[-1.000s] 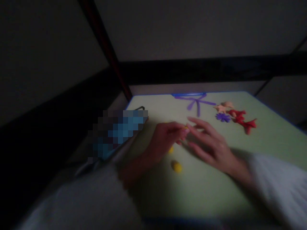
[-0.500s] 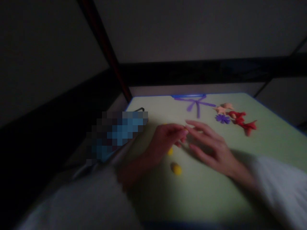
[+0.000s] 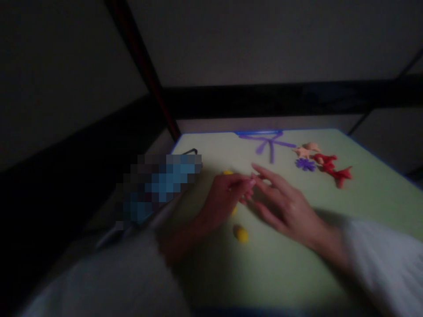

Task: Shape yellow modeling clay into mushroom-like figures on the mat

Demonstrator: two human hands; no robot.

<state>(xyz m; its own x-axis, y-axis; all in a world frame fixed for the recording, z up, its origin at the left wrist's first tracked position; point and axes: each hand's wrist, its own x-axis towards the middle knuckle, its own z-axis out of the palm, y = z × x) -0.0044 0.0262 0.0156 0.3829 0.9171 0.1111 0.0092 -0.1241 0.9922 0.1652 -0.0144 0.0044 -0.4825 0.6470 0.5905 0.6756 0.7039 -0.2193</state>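
My left hand is closed in a pinch over the middle of the table; what sits between its thumb and forefinger is too small and blurred to make out. My right hand comes in from the right with its fingers stretched and apart, one fingertip meeting the left hand's pinch. Nearer to me lies a yellow ball, apart from both hands. Two more yellow pieces are partly covered by my left hand: one piece behind it and another below it.
Purple strips lie at the table's far edge beside a blue bar. To the right are a purple flower shape, pinkish pieces and red pieces. A pixelated screen-like object stands at the left.
Both hands stay together, with my right fingers shifted slightly left and more over the left fingertips. The yellow piece behind my left hand shows more. The view has moved a little.
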